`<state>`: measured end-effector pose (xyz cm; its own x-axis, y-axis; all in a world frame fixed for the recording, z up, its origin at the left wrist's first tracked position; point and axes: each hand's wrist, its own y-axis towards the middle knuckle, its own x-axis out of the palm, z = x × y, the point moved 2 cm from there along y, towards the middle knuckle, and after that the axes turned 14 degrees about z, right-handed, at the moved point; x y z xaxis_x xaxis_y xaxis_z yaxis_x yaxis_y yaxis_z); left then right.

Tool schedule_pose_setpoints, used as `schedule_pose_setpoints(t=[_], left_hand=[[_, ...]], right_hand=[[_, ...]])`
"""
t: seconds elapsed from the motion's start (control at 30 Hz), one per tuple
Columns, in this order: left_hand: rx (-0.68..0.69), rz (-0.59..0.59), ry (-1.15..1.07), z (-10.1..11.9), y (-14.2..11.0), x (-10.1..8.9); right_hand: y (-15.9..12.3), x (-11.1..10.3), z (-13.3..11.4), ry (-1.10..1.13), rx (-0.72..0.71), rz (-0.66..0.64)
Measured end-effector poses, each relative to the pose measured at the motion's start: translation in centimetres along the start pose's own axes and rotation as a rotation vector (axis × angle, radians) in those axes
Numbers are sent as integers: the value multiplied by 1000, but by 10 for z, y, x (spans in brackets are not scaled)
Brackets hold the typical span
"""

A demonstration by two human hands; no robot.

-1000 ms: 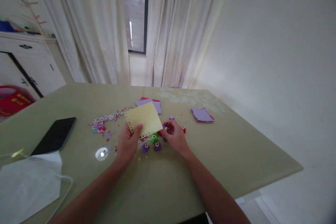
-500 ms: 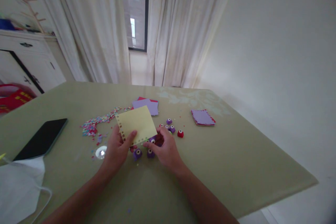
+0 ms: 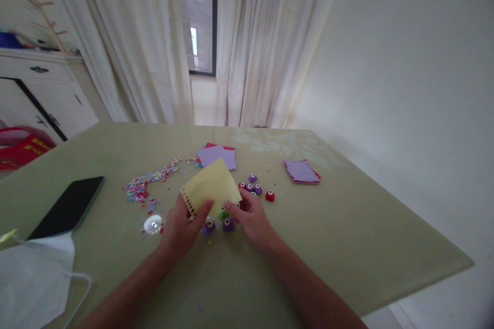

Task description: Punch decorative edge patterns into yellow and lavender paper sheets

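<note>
A square sheet of yellow paper (image 3: 211, 185), with a row of punched holes along its left edge, is held above the table and slightly bent. My left hand (image 3: 187, 223) grips its lower left corner, thumb on top. At the lower right corner my right hand (image 3: 252, 218) is closed, thumb and fingers pinching the paper's edge; a small eye shows beside the thumb, and what else lies inside the fingers is hidden. Below the sheet sit small eye-topped figures: a purple one (image 3: 228, 224), another purple one (image 3: 209, 225) and a partly covered green one (image 3: 223, 214).
More eyed figures lie behind my right hand, including a red one (image 3: 270, 196). Paper sheets (image 3: 218, 155) and a stack of purple squares (image 3: 302, 171) lie farther back. Left are confetti (image 3: 144, 182), a shiny clear disc (image 3: 153, 224), a phone (image 3: 69, 208) and a white mask (image 3: 38, 280).
Both hands shifted with the sheet, which has tilted and now bends more. My right fingers moved from beside its right corner to closing at that edge. The camera view also shifted slightly.
</note>
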<state>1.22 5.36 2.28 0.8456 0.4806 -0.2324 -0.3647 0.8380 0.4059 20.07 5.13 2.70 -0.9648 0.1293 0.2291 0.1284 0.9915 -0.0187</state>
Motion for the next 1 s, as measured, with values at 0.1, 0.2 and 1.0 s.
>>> schedule_pose_setpoints(t=[0.1,0.2,1.0], left_hand=[[44,-105,-72,10,-3,2],[-2,-225,-110,13,-7,4],[-300,-320,-256,23,-10,12]], right_hand=[[1,-2,-5,-9,-23,34],[0,-3,-7,4,-23,82],[-5,-3,-13,-95,-106,123]])
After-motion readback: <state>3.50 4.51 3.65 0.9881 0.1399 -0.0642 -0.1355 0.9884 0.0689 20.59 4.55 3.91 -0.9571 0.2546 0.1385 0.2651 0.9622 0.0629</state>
